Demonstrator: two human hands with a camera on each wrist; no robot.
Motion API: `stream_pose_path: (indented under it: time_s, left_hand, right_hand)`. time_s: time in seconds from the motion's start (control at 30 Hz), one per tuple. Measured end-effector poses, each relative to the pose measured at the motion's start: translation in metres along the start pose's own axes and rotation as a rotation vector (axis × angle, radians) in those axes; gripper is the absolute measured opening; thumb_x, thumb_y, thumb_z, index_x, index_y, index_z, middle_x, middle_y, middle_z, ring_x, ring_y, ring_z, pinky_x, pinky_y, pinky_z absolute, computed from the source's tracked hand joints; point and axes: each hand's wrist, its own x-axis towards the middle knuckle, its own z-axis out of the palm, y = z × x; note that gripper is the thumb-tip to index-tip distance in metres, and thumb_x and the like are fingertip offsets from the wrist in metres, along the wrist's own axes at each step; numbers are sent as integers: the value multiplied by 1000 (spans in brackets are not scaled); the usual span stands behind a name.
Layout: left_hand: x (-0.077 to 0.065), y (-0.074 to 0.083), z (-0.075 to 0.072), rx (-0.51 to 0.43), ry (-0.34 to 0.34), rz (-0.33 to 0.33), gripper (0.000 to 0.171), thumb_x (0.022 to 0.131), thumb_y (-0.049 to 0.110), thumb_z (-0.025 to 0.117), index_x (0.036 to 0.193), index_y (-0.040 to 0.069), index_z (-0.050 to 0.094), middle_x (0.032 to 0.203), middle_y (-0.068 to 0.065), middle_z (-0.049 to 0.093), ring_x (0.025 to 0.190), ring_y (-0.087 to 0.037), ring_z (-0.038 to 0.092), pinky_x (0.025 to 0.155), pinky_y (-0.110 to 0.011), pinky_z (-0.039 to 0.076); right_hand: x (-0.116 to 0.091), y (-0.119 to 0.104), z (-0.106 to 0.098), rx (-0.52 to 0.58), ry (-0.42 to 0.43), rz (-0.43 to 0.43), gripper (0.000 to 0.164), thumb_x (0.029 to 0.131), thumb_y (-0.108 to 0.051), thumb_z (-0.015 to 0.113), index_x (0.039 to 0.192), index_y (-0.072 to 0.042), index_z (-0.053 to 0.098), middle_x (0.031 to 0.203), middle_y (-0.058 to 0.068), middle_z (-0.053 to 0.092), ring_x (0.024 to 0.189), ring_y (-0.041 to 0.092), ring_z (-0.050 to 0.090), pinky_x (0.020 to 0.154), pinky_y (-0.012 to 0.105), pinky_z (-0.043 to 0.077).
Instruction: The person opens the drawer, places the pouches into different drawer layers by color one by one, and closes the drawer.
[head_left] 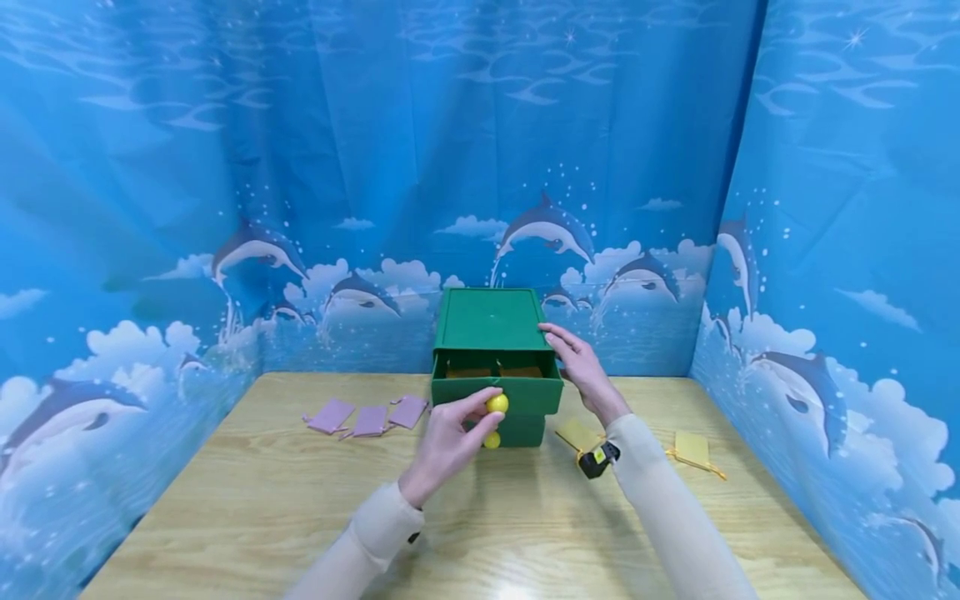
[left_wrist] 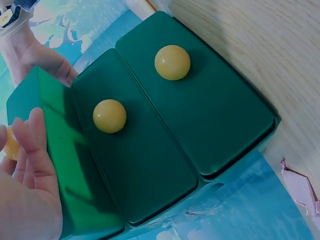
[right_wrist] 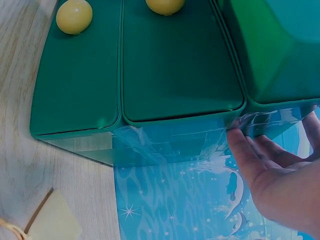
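Observation:
A green drawer cabinet (head_left: 491, 318) stands at the back middle of the table, with round yellow knobs on its drawer fronts. The top drawer (head_left: 465, 390) is pulled out part way, and brown shapes show inside it. My left hand (head_left: 450, 433) pinches the top drawer's yellow knob (head_left: 497, 403) between thumb and fingers. Two lower drawers are closed, with a middle knob (left_wrist: 110, 116) and a bottom knob (left_wrist: 172, 62). My right hand (head_left: 581, 367) touches the cabinet's right side near the top, its fingers (right_wrist: 247, 152) extended along the side wall.
Three purple pouches (head_left: 371, 421) lie on the wooden table (head_left: 300, 517) left of the cabinet. One yellow pouch (head_left: 579, 433) lies near the right wrist, another yellow pouch (head_left: 692, 448) farther right. A dolphin-print curtain (head_left: 375, 167) hangs behind and along the sides.

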Motion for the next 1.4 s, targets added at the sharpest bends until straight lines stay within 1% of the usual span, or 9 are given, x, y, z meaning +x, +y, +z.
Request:
stream_pose_path:
  time_s: [0.07,0.27,0.4,0.47,0.63,0.87,1.07,1.17,1.4]
  left_hand:
    - [1,-2,1,7,13,-7,34,94,22,68,127,14,67,87,-1,74,74,-11,71,59,-23,56]
    - [5,-7,3,-8,28,-53,33,93,19,68,127,17,67,87,1,74,73,-17,71,62,-23,55]
    - [9,-9,3,-18,31,-90,34,93,21,69,127,21,67,87,3,74,75,-10,69,65,-24,56]
    - [11,-11,4,-26,36,-104,34,93,21,69,127,21,67,89,3,74,76,-8,69,67,-24,57]
    - [16,-15,5,-30,48,-112,34,94,21,68,128,20,66,90,0,75,78,-11,71,64,-23,56]
    - [24,-18,8,-28,49,-136,33,95,20,67,128,20,66,90,-7,75,78,-11,69,58,-23,53]
    - [29,-20,9,7,53,-173,33,96,20,65,129,22,64,89,-6,73,77,-11,67,61,-23,53]
    - [31,-22,10,16,55,-187,33,96,19,64,129,23,63,89,-5,72,78,-11,67,63,-24,54]
    - [32,-25,10,3,50,-185,36,97,20,63,133,23,61,89,-6,72,78,-15,68,66,-25,53]
  right_hand:
    - [0,0,0,4,-2,1,50,101,-52,45,147,-31,45,161,2,29,147,35,27,113,62,29]
    - [-3,-5,-1,16,-20,16,48,104,-45,43,149,-28,43,162,3,26,148,35,25,114,62,28]
    - [-3,-5,0,21,-14,3,49,103,-48,45,148,-28,44,160,3,30,147,34,28,113,61,30]
    - [0,0,0,30,-6,-8,50,101,-51,46,146,-30,46,159,1,32,146,33,30,112,61,31]
    - [0,-1,0,35,-9,0,50,101,-50,46,147,-30,45,159,1,32,146,31,31,112,61,32]
    - [0,2,-2,48,-21,-10,49,103,-48,45,148,-28,44,160,1,30,147,32,30,113,59,32]
    - [-1,1,0,68,-24,-21,51,101,-49,47,148,-27,44,158,3,34,144,31,35,111,56,37]
    - [-2,1,0,66,-23,-28,53,101,-50,47,148,-26,44,159,3,33,144,31,35,110,55,39]
    - [0,1,0,63,-23,-27,52,101,-49,47,148,-27,44,160,2,30,147,31,30,111,55,38]
